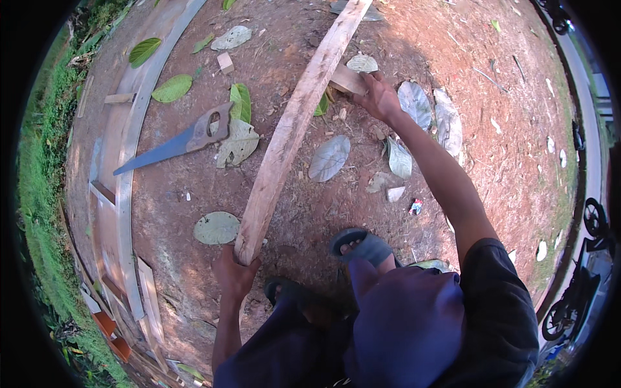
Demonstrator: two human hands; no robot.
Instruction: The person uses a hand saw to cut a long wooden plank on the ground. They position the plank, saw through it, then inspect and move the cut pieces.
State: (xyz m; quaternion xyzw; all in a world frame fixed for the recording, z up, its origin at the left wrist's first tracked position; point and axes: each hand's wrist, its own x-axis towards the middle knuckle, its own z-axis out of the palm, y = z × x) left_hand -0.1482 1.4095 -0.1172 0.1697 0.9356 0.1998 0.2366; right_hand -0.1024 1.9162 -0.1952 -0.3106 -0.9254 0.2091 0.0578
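A long wooden beam [294,126] runs from near my feet toward the far edge of the view. My left hand [235,275] is closed around its near end, thumb at the side. Farther along, my right hand [378,97] is closed on a short wood block [347,79] on the beam's right side. Part of that block is hidden by the beam, so I cannot tell whether the two touch. A handsaw [178,141] with a wooden handle lies to the left, its blade tip over a long plank.
A long wooden frame [132,149] with short crosspieces stretches along the left. Dry leaves [330,158], green leaves [172,88] and a small wood offcut [225,63] are scattered on reddish dirt. My sandaled foot [362,246] stands right of the beam's near end. Motorcycles [569,304] are at far right.
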